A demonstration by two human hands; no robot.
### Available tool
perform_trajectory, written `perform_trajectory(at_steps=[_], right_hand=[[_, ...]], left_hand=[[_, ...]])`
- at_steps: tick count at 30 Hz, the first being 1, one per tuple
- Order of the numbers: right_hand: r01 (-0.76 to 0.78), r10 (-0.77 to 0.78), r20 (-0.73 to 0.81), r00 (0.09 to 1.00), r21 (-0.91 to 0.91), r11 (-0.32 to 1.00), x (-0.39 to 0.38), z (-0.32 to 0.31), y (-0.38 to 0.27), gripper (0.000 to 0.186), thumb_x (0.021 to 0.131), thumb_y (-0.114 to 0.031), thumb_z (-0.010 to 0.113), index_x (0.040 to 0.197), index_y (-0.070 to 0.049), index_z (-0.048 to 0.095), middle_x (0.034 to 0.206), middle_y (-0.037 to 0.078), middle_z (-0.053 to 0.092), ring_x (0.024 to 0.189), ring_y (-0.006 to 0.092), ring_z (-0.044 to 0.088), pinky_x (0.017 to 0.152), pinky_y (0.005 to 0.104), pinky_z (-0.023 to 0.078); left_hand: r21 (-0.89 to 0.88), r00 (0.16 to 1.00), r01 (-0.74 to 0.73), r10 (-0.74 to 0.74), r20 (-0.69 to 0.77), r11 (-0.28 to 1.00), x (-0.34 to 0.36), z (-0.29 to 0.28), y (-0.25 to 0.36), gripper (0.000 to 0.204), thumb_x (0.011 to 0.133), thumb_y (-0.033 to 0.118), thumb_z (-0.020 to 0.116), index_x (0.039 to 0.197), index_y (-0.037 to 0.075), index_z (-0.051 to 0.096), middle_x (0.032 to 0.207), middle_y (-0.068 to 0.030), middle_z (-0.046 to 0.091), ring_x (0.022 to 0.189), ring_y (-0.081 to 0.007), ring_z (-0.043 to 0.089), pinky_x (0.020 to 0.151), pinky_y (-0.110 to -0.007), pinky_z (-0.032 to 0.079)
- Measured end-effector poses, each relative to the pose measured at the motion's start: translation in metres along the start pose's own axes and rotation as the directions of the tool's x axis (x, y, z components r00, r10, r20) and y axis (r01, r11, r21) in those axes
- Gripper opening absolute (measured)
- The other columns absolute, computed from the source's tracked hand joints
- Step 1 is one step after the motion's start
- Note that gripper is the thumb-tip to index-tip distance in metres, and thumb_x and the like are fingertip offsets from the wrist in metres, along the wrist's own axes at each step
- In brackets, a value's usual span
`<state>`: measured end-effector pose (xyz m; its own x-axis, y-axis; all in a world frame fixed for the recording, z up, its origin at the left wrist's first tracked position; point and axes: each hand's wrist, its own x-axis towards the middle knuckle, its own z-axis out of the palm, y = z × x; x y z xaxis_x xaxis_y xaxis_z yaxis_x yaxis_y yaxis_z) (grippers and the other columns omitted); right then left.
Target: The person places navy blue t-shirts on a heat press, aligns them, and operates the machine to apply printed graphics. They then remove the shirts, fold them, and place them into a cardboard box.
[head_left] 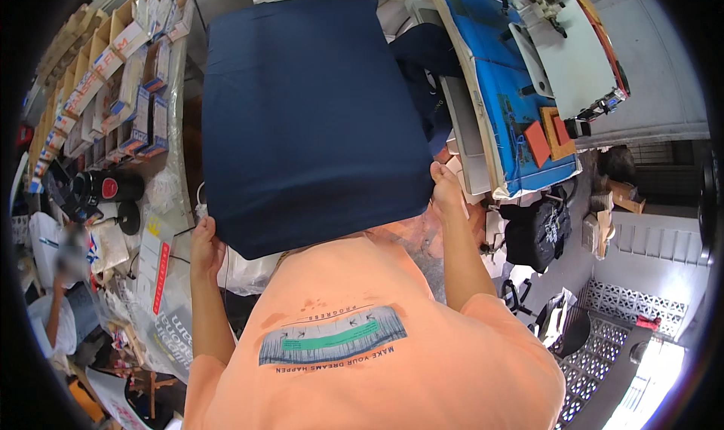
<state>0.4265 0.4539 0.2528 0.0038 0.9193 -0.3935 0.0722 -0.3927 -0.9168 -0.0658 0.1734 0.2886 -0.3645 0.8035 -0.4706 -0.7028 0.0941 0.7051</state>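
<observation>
A dark navy garment (pixel 313 121) lies smooth and flat in front of me, spread into a broad rounded rectangle. Whatever supports it from beneath is hidden. At its near left corner, my left hand (pixel 206 247) is closed on the edge, thumb uppermost. My right hand (pixel 446 189) grips the near right edge the same way, slightly farther from me than the left. More dark cloth (pixel 426 61) hangs bunched beyond the garment's right side; I cannot tell whether it is the same piece.
To the right stands a blue-topped, wood-edged surface (pixel 483 76) with red pads (pixel 537 143) and a machine with a gauge (pixel 539 0). Long cardboard boxes (pixel 113 61) are stacked left, near a black cylinder (pixel 109 186). Another person's arm (pixel 54 309) shows at far left.
</observation>
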Motion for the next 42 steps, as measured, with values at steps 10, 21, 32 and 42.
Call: perform_trajectory(at_steps=[10,21,32,42], right_hand=[[-0.077,0.080,0.023,0.997,-0.108,0.991,-0.013,0.020,0.015,0.046,0.107,-0.037,0.054,0.118,0.006,0.068,0.110,0.011,0.072,0.096,0.0173,0.067,0.087,0.0317,0.053],[0.488,-0.522,0.135,0.842,-0.605,0.630,0.131,0.150,-0.188,0.023,0.095,-0.023,0.068,0.100,-0.001,0.072,0.089,0.015,0.072,0.081,0.0270,0.071,0.076,0.0364,0.054],[-0.448,0.394,0.309,0.866,0.128,0.885,0.306,0.255,-0.221,0.035,0.102,-0.026,0.056,0.120,0.002,0.066,0.111,0.018,0.072,0.096,0.0280,0.069,0.090,0.0401,0.055],[0.077,-0.171,-0.139,0.975,-0.512,0.855,0.325,0.248,-0.198,0.048,0.105,-0.032,0.039,0.129,0.004,0.060,0.136,0.025,0.059,0.126,0.0373,0.056,0.108,0.0458,0.041]], left_hand=[[0.577,0.967,0.020,0.131,-0.218,0.817,0.024,-0.049,-0.073,0.042,0.110,0.026,0.040,0.120,-0.003,0.068,0.110,-0.0083,0.073,0.098,-0.0164,0.067,0.088,-0.032,0.052],[0.689,0.854,-0.388,0.520,0.018,0.613,0.227,0.041,0.121,0.023,0.105,0.022,0.059,0.106,0.001,0.068,0.088,-0.0021,0.065,0.081,-0.0095,0.060,0.069,-0.024,0.048],[0.001,0.994,0.110,-0.110,-0.008,0.994,0.401,0.100,0.150,0.038,0.106,0.027,0.050,0.123,-0.003,0.067,0.115,-0.0176,0.072,0.099,-0.0278,0.072,0.085,-0.042,0.062],[0.699,0.769,-0.308,0.601,-0.217,0.645,0.400,0.099,0.162,0.032,0.103,0.024,0.061,0.119,-0.003,0.066,0.102,-0.0063,0.068,0.090,-0.0146,0.063,0.082,-0.029,0.050]])
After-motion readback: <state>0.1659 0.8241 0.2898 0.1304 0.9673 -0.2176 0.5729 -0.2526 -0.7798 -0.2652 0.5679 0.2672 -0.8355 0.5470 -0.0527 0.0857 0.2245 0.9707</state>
